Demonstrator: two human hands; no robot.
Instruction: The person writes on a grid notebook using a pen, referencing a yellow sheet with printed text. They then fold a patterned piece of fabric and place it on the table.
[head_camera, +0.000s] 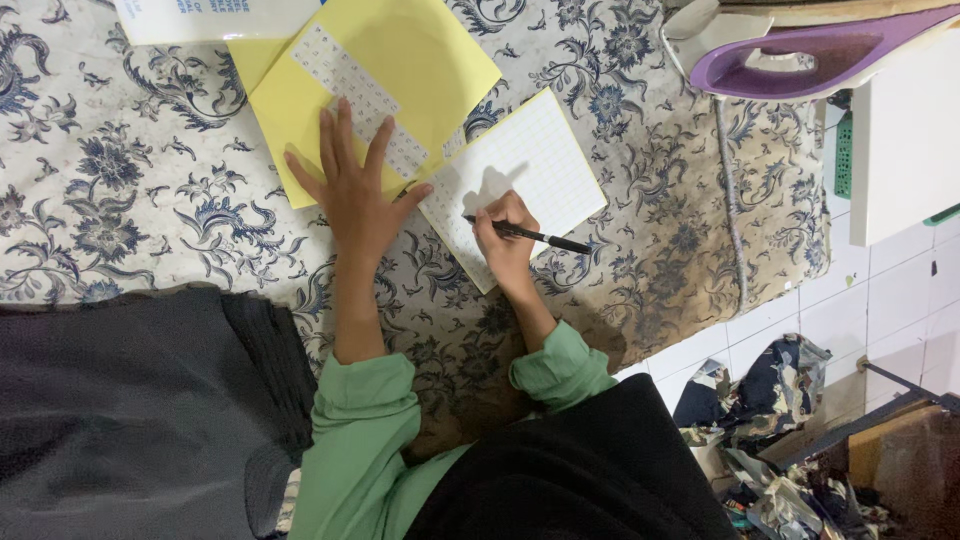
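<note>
The right hand (505, 245) pinches a slim black pen (530, 236), tip on a white gridded card (525, 170) at frame centre. The left hand (355, 195), fingers spread flat and gripping nothing, presses on stiff yellow paper sheets (420, 60) bearing a perforated white strip (355, 85), upper centre. Beneath lies a blue floral-print cloth (130, 170). A purple iron (810, 50) rests upper right.

A: What does the top edge cut off?

B: The white sheet (205, 18) and the purple iron (810, 50); only their lower parts show.

A: And the strip of small squares (362, 95) on the yellow paper (420, 60)?

B: Its marks are too small to tell, and the left hand (352, 195) hides 1 end.

A: The pen (530, 236)?

B: The right hand (505, 245) probably covers its tip on the gridded notebook (525, 170).
</note>
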